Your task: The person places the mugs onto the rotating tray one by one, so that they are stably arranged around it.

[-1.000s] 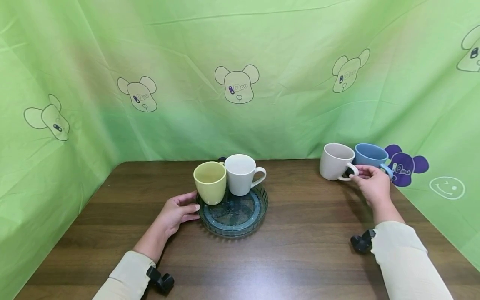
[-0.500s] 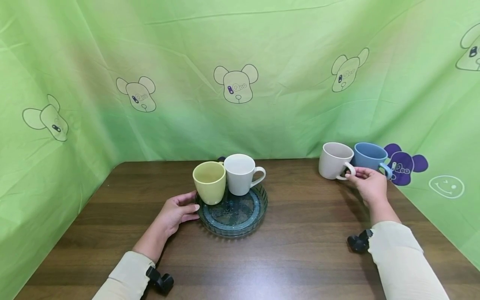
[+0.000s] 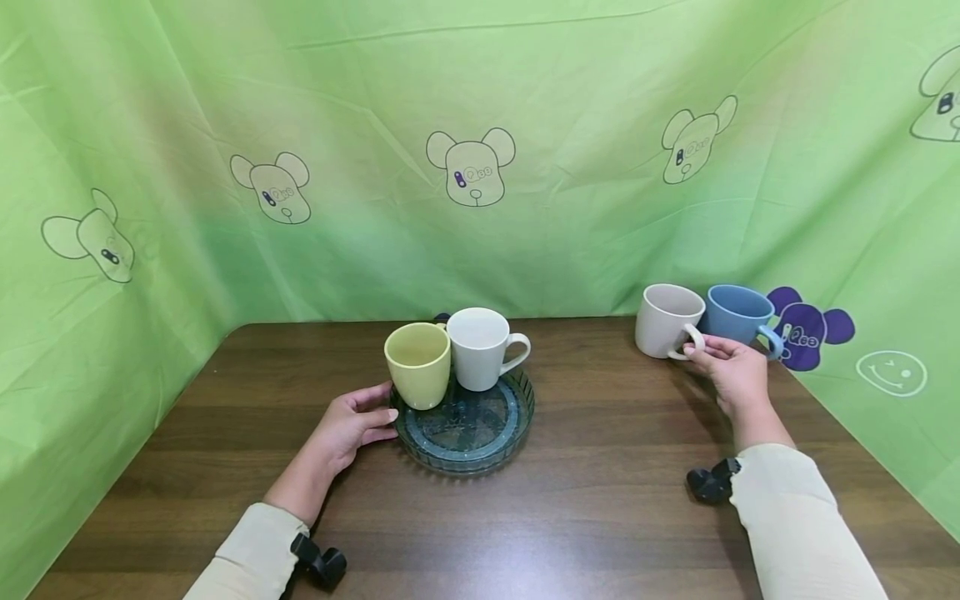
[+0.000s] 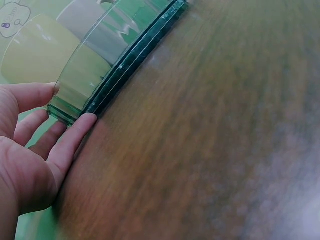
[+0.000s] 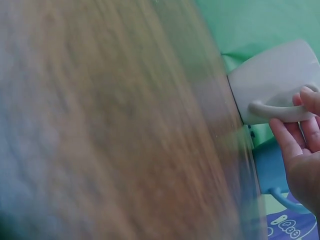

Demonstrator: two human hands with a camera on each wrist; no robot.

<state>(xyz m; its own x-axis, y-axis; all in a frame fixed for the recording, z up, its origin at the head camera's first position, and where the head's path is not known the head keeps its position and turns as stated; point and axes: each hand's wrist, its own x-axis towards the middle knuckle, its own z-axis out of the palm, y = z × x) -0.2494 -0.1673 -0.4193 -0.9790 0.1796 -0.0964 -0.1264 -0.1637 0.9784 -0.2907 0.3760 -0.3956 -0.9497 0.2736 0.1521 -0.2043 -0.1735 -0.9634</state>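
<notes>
In the head view, my left hand (image 3: 352,429) holds the left rim of a round clear glass dish (image 3: 465,458) with a fluted wall. Its thumb and fingers touch that rim and wall in the left wrist view. A yellow mug (image 3: 417,371) and a white mug (image 3: 478,354) stand upright on the dish, the white one's handle pointing right. At the far right, my right hand (image 3: 731,375) pinches the handle of a light grey mug (image 3: 660,325) between thumb and fingers. Behind that hand stands a blue mug (image 3: 731,312), close beside the grey one, its handle partly covered.
A brown wooden table (image 3: 585,500) carries everything. Green cloth (image 3: 570,225) with printed mouse heads hangs along its back and sides. The grey and blue mugs stand near the back right edge. A wide stretch of tabletop separates the dish from the grey mug.
My right hand has moved slightly left with the grey mug's handle, and that mug has turned a little. The left hand, dish and other mugs stay in place.
</notes>
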